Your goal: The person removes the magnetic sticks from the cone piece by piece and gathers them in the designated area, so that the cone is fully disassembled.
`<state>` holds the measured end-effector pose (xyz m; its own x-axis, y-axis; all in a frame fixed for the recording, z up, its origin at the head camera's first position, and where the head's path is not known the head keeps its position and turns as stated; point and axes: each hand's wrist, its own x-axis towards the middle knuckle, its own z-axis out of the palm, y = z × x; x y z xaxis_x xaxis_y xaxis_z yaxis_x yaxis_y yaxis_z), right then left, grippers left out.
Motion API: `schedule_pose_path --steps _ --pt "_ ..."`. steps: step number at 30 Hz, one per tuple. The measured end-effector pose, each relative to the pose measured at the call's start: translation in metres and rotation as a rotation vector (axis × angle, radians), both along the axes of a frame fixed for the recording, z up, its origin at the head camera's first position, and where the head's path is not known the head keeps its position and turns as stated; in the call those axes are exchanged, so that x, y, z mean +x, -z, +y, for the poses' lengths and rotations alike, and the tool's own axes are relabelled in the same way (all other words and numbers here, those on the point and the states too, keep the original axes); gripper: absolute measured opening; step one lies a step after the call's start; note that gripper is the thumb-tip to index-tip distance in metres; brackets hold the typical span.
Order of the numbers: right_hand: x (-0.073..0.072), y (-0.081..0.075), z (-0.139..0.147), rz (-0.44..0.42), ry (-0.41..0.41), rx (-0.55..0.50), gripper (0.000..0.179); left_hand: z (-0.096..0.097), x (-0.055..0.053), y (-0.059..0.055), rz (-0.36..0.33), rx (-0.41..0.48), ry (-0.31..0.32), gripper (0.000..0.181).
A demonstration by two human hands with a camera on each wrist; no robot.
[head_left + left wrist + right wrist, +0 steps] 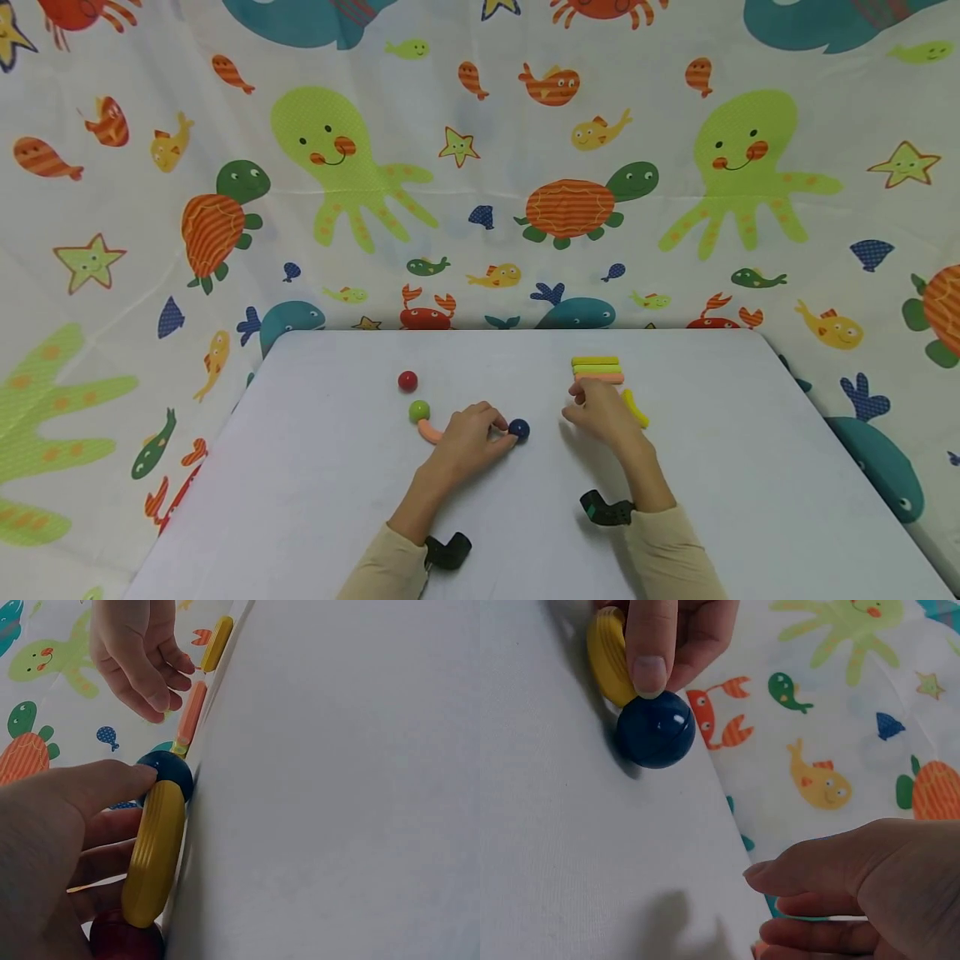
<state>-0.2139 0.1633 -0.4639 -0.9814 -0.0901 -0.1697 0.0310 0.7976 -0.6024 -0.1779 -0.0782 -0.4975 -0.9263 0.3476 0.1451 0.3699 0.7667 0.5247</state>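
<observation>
My left hand (463, 442) pinches the dark-blue ball (519, 430), thumb against it. At the ball's three o'clock, my right hand (602, 408) hovers empty, fingers loosely bent.

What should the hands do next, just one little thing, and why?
Maybe the right hand should pick up the straight peach stick: it looks empty and is close beside that stick, while the left hand holds the blue ball, whose side facing the right hand looks free.
</observation>
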Motion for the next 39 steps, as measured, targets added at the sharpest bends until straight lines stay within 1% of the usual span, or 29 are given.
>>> schedule_pose_path --steps 3,12,22,26,30,35,39 --pt "0.001 0.0 -0.005 0.003 -0.04 -0.017 0.037 0.001 0.0 0.001 -0.005 -0.004 0.003 0.023" --pt "0.007 0.004 -0.018 0.079 -0.177 -0.053 0.037 0.004 0.0 0.004 0.017 -0.031 0.001 0.025" --pt "0.008 0.013 -0.031 0.124 -0.318 -0.105 0.038 0.004 0.0 0.005 0.063 -0.017 0.011 0.022" --pt "0.009 0.016 -0.033 0.138 -0.377 -0.107 0.036 0.003 0.0 0.005 0.079 -0.015 0.014 0.022" --pt "0.009 0.018 -0.036 0.14 -0.407 -0.099 0.033 0.002 0.0 0.004 0.095 -0.007 0.024 0.022" --pt "0.01 0.018 -0.038 0.151 -0.433 -0.09 0.031 0.001 0.001 0.004 0.108 0.01 0.067 0.021" --pt "0.011 0.019 -0.04 0.153 -0.446 -0.083 0.031 0.0 0.0 0.005 0.113 -0.01 0.09 0.021"
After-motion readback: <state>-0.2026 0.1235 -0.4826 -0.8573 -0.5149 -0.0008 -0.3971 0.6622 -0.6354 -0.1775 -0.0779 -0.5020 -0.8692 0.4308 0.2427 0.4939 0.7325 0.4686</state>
